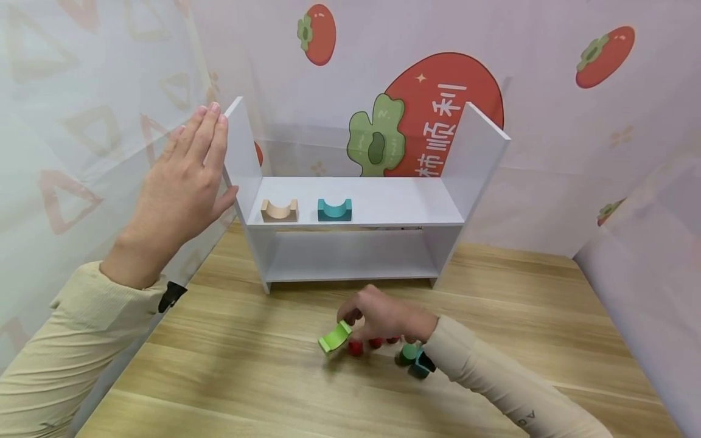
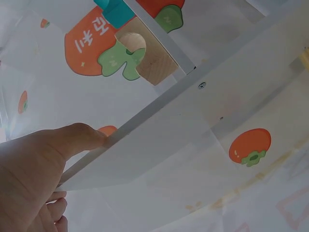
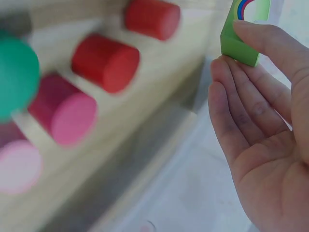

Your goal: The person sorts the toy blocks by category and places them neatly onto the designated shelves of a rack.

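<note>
Tabletop (image 1: 246,377), green block (image 1: 335,337) apparently above.

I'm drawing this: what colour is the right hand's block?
The block is bright green, clearest in the head view.

The big red fruit (image 1: 421,100) on the wall (image 1: 547,134) has white Chinese letters (image 1: 440,137) painted on it. They go up in a line, and from bottom to top they say 柿, 顺 and 利. The camera on the left wrist sees the same kind of white writing on a red fruit; one letter there is 利, and the other is hard to read. On the right sleeve (image 1: 493,380) there are little dark marks (image 1: 527,418). One looks like an A, but they are too small to read for sure.
</note>
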Demonstrator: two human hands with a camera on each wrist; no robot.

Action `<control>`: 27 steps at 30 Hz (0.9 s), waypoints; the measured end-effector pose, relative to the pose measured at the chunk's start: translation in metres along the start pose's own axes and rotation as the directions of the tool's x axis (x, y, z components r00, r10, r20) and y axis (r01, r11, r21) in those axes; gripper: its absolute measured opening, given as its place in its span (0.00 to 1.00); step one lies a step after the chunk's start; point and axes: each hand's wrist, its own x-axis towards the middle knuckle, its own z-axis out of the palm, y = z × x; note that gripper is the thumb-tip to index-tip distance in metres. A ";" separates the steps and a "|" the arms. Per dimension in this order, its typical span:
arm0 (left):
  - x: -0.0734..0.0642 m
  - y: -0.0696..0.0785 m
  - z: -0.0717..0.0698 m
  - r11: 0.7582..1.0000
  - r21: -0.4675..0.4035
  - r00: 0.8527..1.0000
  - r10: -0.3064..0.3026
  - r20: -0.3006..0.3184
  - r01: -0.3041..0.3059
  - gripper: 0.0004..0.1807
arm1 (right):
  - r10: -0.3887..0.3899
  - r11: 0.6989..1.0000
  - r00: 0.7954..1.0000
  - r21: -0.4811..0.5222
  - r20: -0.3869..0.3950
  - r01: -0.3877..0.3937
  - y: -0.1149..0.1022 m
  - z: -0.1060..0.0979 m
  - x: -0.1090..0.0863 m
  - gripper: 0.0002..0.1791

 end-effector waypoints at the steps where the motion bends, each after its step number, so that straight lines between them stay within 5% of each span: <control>1: 0.000 0.000 0.000 1.000 0.000 1.000 0.000 0.001 0.000 0.57 | 0.004 1.000 1.000 -0.001 -0.001 -0.004 -0.002 -0.006 -0.001 0.13; 27: 0.000 0.001 -0.001 1.000 0.007 1.000 -0.005 0.020 0.005 0.57 | 0.084 0.986 0.984 -0.131 -0.155 -0.105 -0.034 -0.153 -0.033 0.17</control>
